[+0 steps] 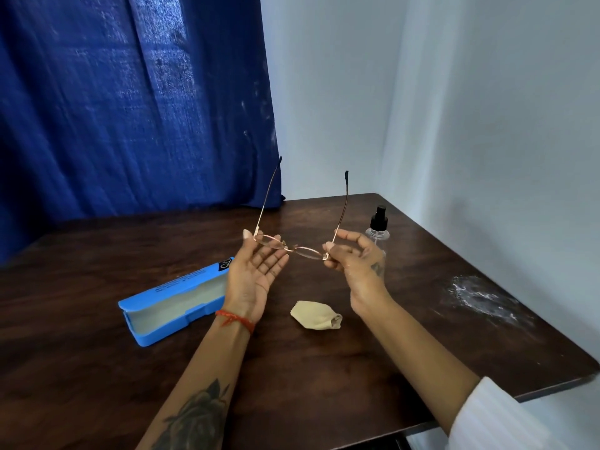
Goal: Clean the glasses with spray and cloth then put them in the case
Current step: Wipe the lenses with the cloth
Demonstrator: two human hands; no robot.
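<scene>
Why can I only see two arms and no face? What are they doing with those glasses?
The camera sits on the person's head and looks down, so you see only their arms, as if through their eyes. The left hand and the right hand hold up the glasses, one at each end, with the side arms opened and pointing away. On the brown table lie an open blue case at the left, a small tan cloth in the middle, and a clear spray bottle standing behind the right hand. These are for cleaning the glasses and putting them away.
</scene>
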